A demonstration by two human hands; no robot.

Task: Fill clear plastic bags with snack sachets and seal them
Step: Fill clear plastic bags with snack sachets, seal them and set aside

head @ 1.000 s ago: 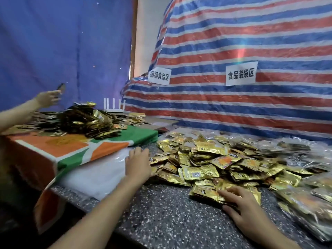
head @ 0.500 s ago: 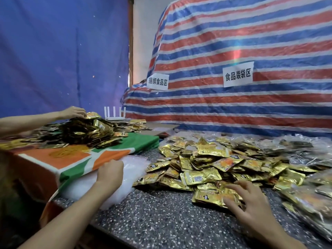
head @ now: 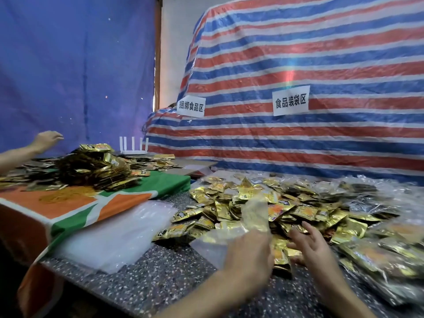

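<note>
A wide pile of gold snack sachets [head: 252,203] lies on the speckled counter [head: 160,278]. My left hand [head: 249,255] is in front of the pile and grips an empty clear plastic bag [head: 254,214], which is blurred and stands up over the sachets. My right hand [head: 314,249] rests on the near edge of the pile with its fingers spread over the sachets. A flat stack of empty clear bags [head: 114,235] lies to the left on the counter.
Filled clear bags [head: 378,260] are heaped at the right. A lower table under an orange and green cloth [head: 75,210] carries another sachet pile [head: 96,166], with another person's hand [head: 46,140] above it. A white router [head: 133,146] and a striped tarp [head: 298,65] stand behind.
My left hand left the stack of empty bags and came right to the sachet pile with one clear bag. My right hand stayed on the pile's near edge. The other person's hand rose.
</note>
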